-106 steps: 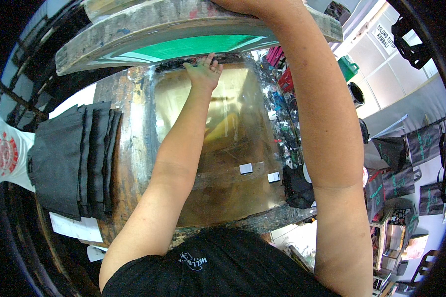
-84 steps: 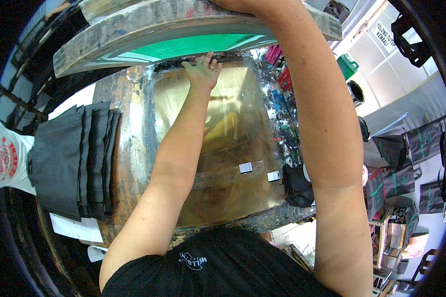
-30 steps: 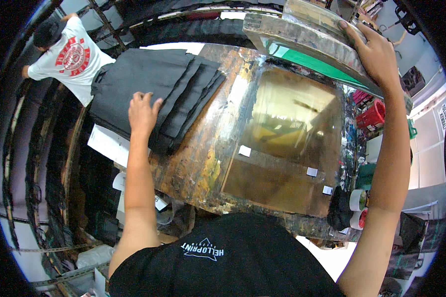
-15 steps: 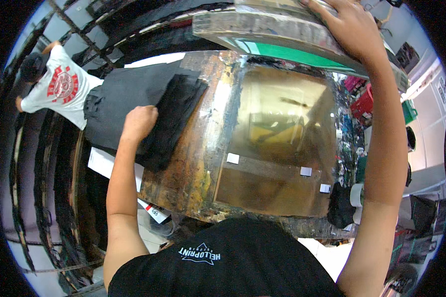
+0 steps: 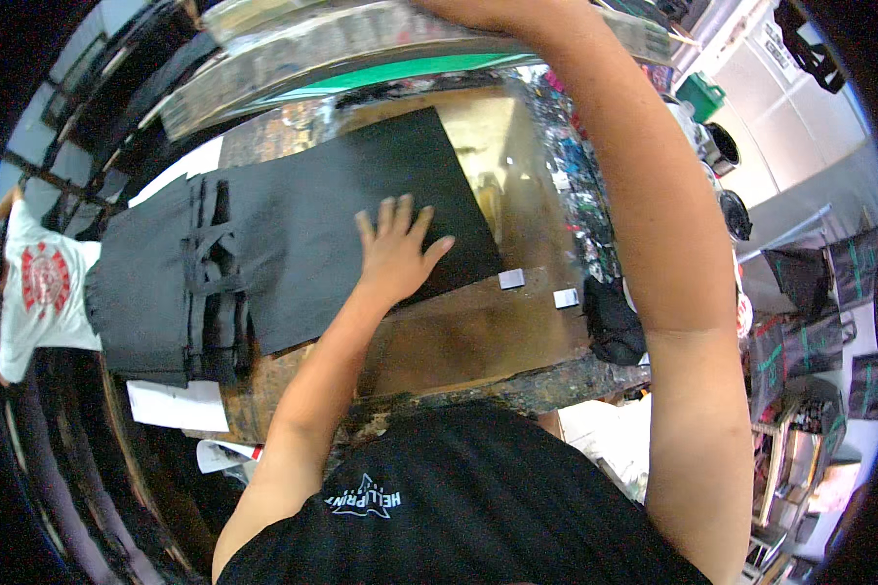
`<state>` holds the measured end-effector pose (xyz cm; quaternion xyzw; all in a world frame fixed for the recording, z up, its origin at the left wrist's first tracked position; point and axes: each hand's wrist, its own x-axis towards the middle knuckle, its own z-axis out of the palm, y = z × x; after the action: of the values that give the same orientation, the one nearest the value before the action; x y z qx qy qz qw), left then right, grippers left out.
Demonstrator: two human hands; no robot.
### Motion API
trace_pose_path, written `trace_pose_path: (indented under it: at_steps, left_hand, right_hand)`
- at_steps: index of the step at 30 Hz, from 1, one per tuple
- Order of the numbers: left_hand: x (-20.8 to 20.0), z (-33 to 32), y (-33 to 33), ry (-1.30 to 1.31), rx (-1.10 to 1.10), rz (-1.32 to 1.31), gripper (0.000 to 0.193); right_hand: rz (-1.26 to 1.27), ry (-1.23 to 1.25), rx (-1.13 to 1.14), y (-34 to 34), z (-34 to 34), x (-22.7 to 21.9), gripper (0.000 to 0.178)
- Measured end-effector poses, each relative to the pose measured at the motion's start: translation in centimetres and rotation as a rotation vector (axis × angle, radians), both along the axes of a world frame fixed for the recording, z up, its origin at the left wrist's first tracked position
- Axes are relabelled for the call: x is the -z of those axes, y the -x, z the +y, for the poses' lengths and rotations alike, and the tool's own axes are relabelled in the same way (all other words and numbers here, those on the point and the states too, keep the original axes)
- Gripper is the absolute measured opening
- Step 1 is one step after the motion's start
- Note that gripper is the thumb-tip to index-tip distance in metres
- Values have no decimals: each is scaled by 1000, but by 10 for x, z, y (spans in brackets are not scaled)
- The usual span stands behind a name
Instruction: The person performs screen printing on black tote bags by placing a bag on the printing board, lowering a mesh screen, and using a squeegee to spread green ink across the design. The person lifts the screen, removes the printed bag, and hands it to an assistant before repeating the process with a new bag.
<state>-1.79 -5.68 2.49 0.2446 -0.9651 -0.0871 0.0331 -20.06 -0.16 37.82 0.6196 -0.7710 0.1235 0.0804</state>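
Observation:
My left hand (image 5: 397,253) lies spread and flat on a black fabric bag (image 5: 332,224), fingers apart. The bag stretches over the shiny printing board (image 5: 429,341) and covers much of it. Its handles (image 5: 226,283) trail at the left, beside a stack of black bags (image 5: 141,283). At the top edge my right hand (image 5: 502,12) is closed on the wooden rim of a raised screen-printing frame (image 5: 351,49) with green mesh; its fingertips are cut off by the picture edge. Two small white tabs (image 5: 511,280) sit on the board near the bag's lower right corner.
A person in a white shirt (image 5: 44,283) stands at the far left. White paper (image 5: 178,405) sticks out below the stack. Black cloth (image 5: 613,322) lies by the board's right edge. Cans (image 5: 720,148) and a green container (image 5: 700,97) stand at the right.
My left hand has gone right from the stack and opened, and a bag now lies over the board, hiding one white tab. The view has shifted; my right hand stays at the frame.

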Motion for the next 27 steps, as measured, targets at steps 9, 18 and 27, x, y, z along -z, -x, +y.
trace_pose_path:
  at_steps: [9,18,27]
  left_hand:
    - [21,-10,22,76,29,10,102]
    - [30,45,99,64,65,90,110]
    - [36,59,82,86,90,204,108]
  right_hand:
    - [57,126,45,9,-8,-4,85]
    - [23,70,160,-8,-9,-1,91]
    - [79,132,130,-3,-20,8,92]
